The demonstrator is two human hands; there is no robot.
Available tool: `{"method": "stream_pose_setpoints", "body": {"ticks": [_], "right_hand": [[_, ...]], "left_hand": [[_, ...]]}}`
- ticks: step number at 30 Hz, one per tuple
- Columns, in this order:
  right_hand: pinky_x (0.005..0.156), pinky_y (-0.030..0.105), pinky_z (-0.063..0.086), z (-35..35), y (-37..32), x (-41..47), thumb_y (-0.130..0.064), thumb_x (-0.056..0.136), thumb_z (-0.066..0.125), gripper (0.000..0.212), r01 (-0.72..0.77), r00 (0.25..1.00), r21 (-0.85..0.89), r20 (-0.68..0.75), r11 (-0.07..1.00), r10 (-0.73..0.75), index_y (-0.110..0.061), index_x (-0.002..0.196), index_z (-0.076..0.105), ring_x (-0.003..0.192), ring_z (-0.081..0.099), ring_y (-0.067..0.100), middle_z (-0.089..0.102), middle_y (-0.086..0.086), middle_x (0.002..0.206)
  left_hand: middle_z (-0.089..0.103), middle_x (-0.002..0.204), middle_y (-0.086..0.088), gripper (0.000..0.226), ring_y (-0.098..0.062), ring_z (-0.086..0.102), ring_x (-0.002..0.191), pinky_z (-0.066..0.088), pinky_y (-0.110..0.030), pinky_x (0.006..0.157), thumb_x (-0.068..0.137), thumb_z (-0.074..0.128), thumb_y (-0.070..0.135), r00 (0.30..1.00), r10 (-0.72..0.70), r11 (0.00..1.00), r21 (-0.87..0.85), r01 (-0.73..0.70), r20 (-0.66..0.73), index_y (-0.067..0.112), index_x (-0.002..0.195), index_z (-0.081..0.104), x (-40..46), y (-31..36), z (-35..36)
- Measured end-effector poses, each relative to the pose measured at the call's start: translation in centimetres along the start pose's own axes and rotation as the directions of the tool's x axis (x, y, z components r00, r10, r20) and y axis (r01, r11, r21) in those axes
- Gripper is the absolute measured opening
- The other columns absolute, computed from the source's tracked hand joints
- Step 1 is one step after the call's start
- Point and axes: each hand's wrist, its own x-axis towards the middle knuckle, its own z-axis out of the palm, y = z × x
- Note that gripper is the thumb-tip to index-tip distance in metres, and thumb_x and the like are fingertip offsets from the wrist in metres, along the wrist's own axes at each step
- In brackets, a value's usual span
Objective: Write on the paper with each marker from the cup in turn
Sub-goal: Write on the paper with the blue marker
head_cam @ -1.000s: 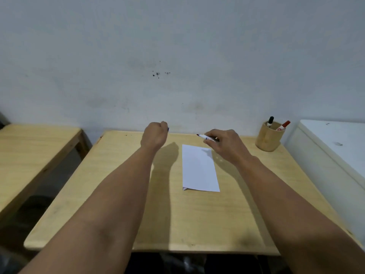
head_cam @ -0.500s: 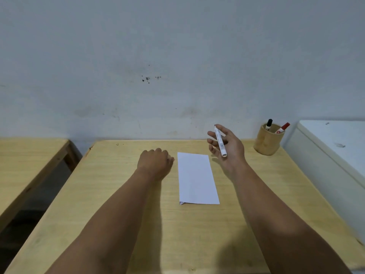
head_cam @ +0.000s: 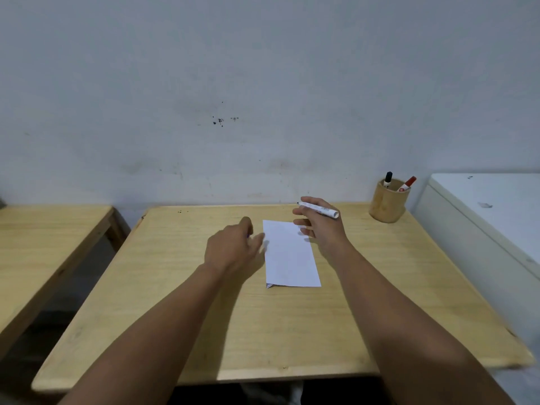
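Observation:
A folded white paper (head_cam: 289, 258) lies on the wooden table (head_cam: 175, 317). My right hand (head_cam: 320, 229) hovers over the paper's far right corner. It holds an uncapped white marker (head_cam: 320, 209) between fingers and thumb, nearly level, tip pointing left. My left hand (head_cam: 230, 249) rests curled beside the paper's left edge, thumb touching that edge. A small bluish bit of the marker cap (head_cam: 247, 236) peeks out of its fingers. A wooden cup (head_cam: 387, 207) stands at the table's far right corner with a black-capped marker (head_cam: 388, 179) and a red-capped marker (head_cam: 408, 184) in it.
A white wall runs right behind the table. A white cabinet or appliance (head_cam: 491, 217) stands against the table's right side. A second wooden table (head_cam: 43, 241) stands to the left across a narrow gap.
My left hand came down from the far edge to the paper's left side. My right hand turned the marker from upright to level with its tip pointing left.

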Motion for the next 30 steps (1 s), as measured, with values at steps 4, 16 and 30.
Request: {"method": "stream_pose_setpoints", "body": {"ticks": [4,16,30], "right_hand": [[0.073,0.033,0.056,0.5,1.8,-1.2,-0.015,0.098,0.074,0.018,0.084,0.996,-0.157,0.037,0.984,-0.079,-0.025,0.113,0.077,0.082,0.076,0.018,0.084,0.009,0.105],[0.106,0.049,0.059,0.5,4.3,-1.5,-0.007,0.097,0.064,0.031,0.142,0.983,-0.246,0.146,0.959,-0.108,-0.025,0.118,0.078,0.093,0.081,0.019,0.085,0.003,0.101],[0.101,0.049,0.062,1.0,4.1,-1.8,-0.011,0.092,0.066,0.032,0.182,0.979,-0.285,0.143,0.941,-0.146,-0.033,0.112,0.08,0.095,0.082,0.018,0.084,-0.002,0.107]], "left_hand": [[0.072,0.096,0.006,0.044,-0.023,0.067,0.09,0.047,-0.036,0.07,0.088,0.06,0.061,0.978,-0.119,0.975,-0.164,0.148,0.171,0.031,0.119,0.05,-0.8,2.2,1.2],[0.07,0.102,-0.007,0.061,-0.027,0.071,0.094,0.053,-0.035,0.074,0.079,0.081,0.019,0.859,-0.289,0.697,-0.523,0.491,0.423,0.017,0.126,0.043,0.3,4.0,0.8],[0.059,0.115,-0.012,0.054,-0.037,0.069,0.103,0.054,-0.036,0.064,0.092,0.067,0.021,0.847,-0.278,0.595,-0.611,0.522,0.453,0.016,0.135,0.035,0.7,6.0,0.9]]}}
